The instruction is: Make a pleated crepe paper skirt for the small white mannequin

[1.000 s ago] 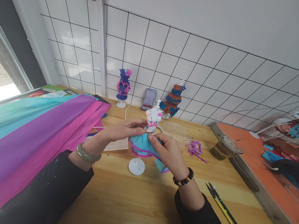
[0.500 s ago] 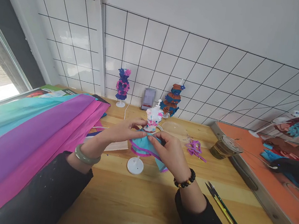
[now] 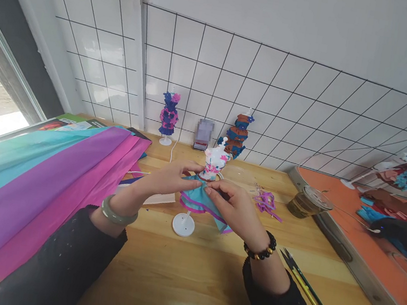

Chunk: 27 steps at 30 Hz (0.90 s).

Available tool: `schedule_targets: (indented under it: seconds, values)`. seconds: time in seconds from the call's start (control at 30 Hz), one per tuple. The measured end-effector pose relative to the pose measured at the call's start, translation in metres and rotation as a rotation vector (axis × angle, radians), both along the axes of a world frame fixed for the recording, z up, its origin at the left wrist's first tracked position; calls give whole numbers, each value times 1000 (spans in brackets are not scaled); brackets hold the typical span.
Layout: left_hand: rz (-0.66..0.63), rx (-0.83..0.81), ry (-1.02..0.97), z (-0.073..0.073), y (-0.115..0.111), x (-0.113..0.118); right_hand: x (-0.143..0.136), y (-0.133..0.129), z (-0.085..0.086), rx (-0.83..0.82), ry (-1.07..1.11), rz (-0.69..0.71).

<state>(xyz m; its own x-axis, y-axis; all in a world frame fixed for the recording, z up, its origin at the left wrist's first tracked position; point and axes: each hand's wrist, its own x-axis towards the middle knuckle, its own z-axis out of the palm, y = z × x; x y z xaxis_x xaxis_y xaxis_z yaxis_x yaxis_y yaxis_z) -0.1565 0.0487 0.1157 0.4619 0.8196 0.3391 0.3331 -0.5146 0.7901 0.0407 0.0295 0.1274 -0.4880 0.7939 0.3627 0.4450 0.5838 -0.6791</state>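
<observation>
A small white mannequin (image 3: pixel 216 160) with a flowered bodice stands in the middle of the table on a round white base (image 3: pixel 183 225), leaning to the right. Around its waist lies a turquoise skirt (image 3: pixel 197 199) with purple edging. My left hand (image 3: pixel 181 177) holds the skirt's waist from the left, thumb pressed on the cloth. From the right, my right hand (image 3: pixel 232 199) pinches the skirt's waist between thumb and fingers, and part of the skirt hangs below that hand. The back of the skirt is hidden.
Folded fabrics (image 3: pixel 50 186) in turquoise, purple and pink cover the left. Thread snips (image 3: pixel 304 283) lie at the right, near a lidded cup (image 3: pixel 309 202) and purple scraps (image 3: pixel 266 202). Two dressed mannequins, one blue-pink (image 3: pixel 169 115) and one brown-blue (image 3: pixel 239 135), stand by the tiled wall.
The mannequin's top has tilted further to the right. My right hand has shifted slightly right, still pinching the skirt; my left hand keeps its hold.
</observation>
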Motion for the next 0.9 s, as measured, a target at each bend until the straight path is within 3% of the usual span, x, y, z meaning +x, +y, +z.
schedule_targets:
  seconds: [0.2, 0.63, 0.9]
  values:
    - [-48, 2, 5, 6, -4, 1, 0, 4, -5, -67, 51, -62]
    - [-49, 33, 22, 7, -6, 2, -2, 3, -7, -57, 83, -8]
    - [-32, 19, 50, 4, -5, 0, -5, 5, -11, -73, 118, -138]
